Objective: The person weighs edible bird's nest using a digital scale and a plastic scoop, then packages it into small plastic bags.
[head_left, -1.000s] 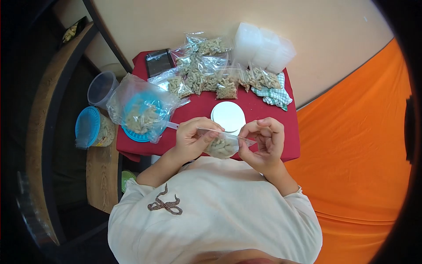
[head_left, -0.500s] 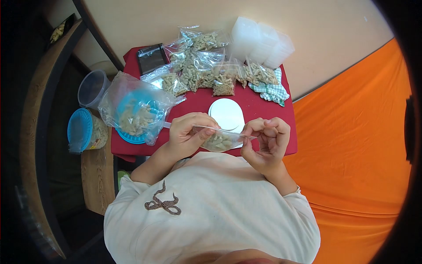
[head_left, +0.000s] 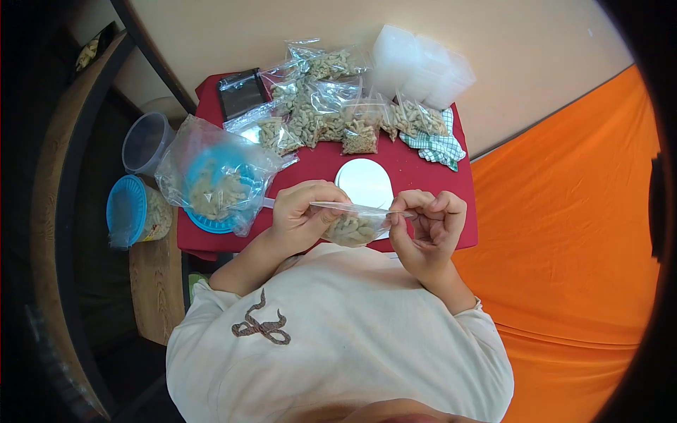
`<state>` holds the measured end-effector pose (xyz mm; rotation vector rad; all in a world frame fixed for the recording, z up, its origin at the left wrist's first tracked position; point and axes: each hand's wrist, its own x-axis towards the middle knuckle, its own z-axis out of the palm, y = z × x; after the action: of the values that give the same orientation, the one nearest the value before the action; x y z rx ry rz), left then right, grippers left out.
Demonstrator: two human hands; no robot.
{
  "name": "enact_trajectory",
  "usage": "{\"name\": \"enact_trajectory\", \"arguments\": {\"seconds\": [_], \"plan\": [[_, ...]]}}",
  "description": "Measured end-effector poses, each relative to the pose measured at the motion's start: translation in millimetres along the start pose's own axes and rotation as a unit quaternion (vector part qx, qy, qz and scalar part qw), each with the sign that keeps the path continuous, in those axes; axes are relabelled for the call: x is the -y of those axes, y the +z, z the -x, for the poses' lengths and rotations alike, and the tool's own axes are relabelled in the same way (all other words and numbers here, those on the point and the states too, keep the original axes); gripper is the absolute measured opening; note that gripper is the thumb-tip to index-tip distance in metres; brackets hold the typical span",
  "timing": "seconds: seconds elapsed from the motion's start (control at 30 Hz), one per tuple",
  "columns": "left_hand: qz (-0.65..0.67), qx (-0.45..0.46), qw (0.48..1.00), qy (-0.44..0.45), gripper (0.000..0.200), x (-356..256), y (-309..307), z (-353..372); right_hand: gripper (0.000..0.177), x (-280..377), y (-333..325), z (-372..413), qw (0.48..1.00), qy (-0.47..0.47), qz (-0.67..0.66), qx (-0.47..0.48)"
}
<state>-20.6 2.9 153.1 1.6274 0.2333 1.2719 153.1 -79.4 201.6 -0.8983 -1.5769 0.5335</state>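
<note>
Between my hands is a small clear plastic bag (head_left: 351,230) with pale, knobbly snack pieces inside. My left hand (head_left: 305,210) pinches one end of its top edge, thumb in front. At the other end, my right hand (head_left: 431,224) grips the edge between thumb and index finger, its other fingers curled. The bag hangs just in front of my shirt, partly over a white kitchen scale (head_left: 364,185). To the left, a large open plastic bag (head_left: 211,180) of similar pieces rests on a blue tray or lid (head_left: 201,220).
Several filled clear bags (head_left: 310,113) crowd the back of the red-covered table (head_left: 321,166). White plastic containers (head_left: 423,67) stand at the back right by a checkered cloth (head_left: 441,150). A blue-lidded jar (head_left: 144,211) and a clear tub (head_left: 147,144) are at left.
The small bag's top edge has become more level and its body rounder. Both hands keep their pinch and have barely moved.
</note>
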Motion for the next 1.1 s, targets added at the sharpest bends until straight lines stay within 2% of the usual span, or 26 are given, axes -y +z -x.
{"name": "enact_trajectory", "arguments": {"seconds": [0.3, 0.4, 0.47, 0.57, 0.73, 0.87, 0.93, 1.1], "plan": [[-0.005, -0.022, 1.0, -0.009, 0.01, -2, 1, -3, 0.052, -5, 1, -6, 1.0, 0.006, 0.006, 0.015], [-0.015, -0.023, 1.0, -0.008, 0.01, -2, 1, -4, 0.055, -9, 1, -7, 0.999, -0.016, 0.021, 0.022], [-0.016, -0.026, 1.0, -0.007, 0.009, -3, 2, -4, 0.055, -15, 0, -5, 0.995, -0.081, 0.056, 0.027], [-0.023, -0.028, 0.999, -0.004, 0.009, -2, 2, -5, 0.054, -15, -2, -6, 0.992, -0.093, 0.073, 0.036], [-0.028, -0.023, 0.999, -0.029, 0.01, -5, 3, -6, 0.05, -22, 1, -4, 0.993, -0.089, 0.068, 0.021], [-0.062, -0.014, 0.998, -0.01, 0.009, -7, 2, -8, 0.046, -24, 4, -2, 0.996, -0.064, 0.053, 0.016], [-0.087, -0.018, 0.996, -0.003, 0.01, -8, 3, -9, 0.047, -24, 5, -2, 0.998, -0.052, 0.038, 0.017], [-0.056, -0.023, 0.998, -0.026, 0.012, -8, 4, -9, 0.05, -21, 5, -5, 1.0, -0.02, 0.005, 0.011]]}}
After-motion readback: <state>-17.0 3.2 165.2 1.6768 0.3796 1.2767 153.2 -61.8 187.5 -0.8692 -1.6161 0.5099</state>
